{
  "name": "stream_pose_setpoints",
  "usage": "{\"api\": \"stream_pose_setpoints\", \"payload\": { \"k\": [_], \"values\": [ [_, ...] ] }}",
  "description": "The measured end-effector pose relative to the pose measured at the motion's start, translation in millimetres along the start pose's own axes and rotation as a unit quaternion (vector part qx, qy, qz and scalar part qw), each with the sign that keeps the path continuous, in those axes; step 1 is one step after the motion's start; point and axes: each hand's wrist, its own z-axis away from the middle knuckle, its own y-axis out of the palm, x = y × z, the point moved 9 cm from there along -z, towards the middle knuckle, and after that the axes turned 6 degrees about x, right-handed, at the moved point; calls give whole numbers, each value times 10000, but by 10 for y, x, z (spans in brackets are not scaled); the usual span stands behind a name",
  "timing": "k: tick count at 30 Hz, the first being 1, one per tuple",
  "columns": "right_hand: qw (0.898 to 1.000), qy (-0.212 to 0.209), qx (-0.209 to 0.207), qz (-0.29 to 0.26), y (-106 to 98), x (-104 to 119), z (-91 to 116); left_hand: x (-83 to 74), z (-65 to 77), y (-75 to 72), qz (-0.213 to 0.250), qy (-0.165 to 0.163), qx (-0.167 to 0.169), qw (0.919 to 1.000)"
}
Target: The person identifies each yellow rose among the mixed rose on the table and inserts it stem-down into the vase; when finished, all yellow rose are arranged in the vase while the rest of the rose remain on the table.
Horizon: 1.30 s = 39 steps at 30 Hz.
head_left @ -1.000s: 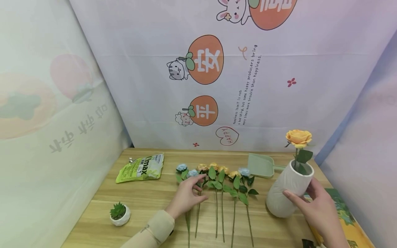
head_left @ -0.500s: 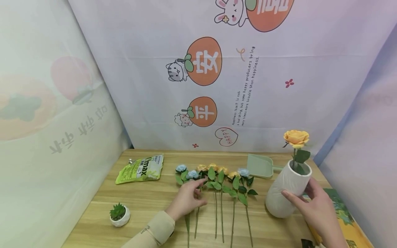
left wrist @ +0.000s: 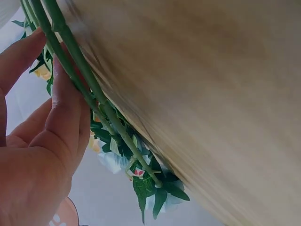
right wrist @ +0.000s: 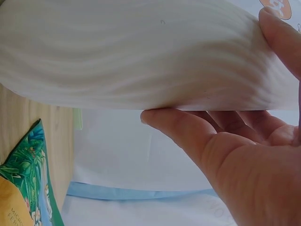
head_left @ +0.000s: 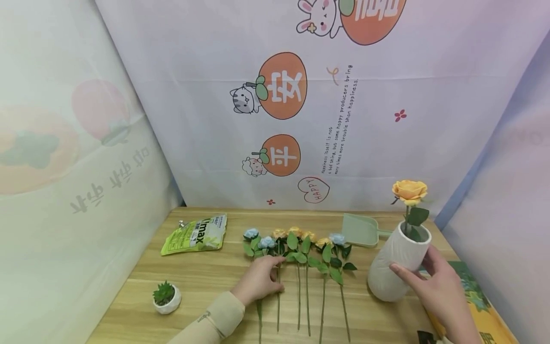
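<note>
My right hand (head_left: 444,291) grips a white textured vase (head_left: 393,272) that leans to the right, thumb at its front and fingers round its far side. A yellow artificial rose (head_left: 409,192) stands in its mouth. In the right wrist view the fingertips (right wrist: 153,117) press along the vase wall. On the wooden table lies a row of artificial roses, blue (head_left: 267,242) and yellow (head_left: 309,235), stems toward me. My left hand (head_left: 259,279) is among the left ones, thumb and fingers apart and gently curved, fingertips against one green stem (left wrist: 75,70).
A green snack pouch (head_left: 195,234) lies at the back left, with a small potted succulent (head_left: 166,297) nearer me. A pale green dustpan (head_left: 361,229) is behind the vase. A yellow and green bag (head_left: 485,306) lies at the right edge. Fabric hangs on three sides.
My left hand has lowered slightly toward me onto the stem, which has shifted a little to the right and straightened. The right hand and vase have barely moved.
</note>
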Motion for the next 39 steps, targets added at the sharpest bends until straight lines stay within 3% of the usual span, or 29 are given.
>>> {"api": "stream_pose_setpoints", "payload": {
  "k": [5,13,33,39],
  "values": [
    [10000,18,1,-14,4,-5,-2,42,-10,34,-247,-195,47,9995],
    [10000,-4,15,-73,3,-5,-5,31,-13,29,-284,-181,170,9993],
    [9999,3,38,-113,6,-28,-8,72,25,-50,386,-359,167,9985],
    [9999,21,45,-104,3,-6,-7,17,6,-146,917,-249,6,9955]
  ]
}}
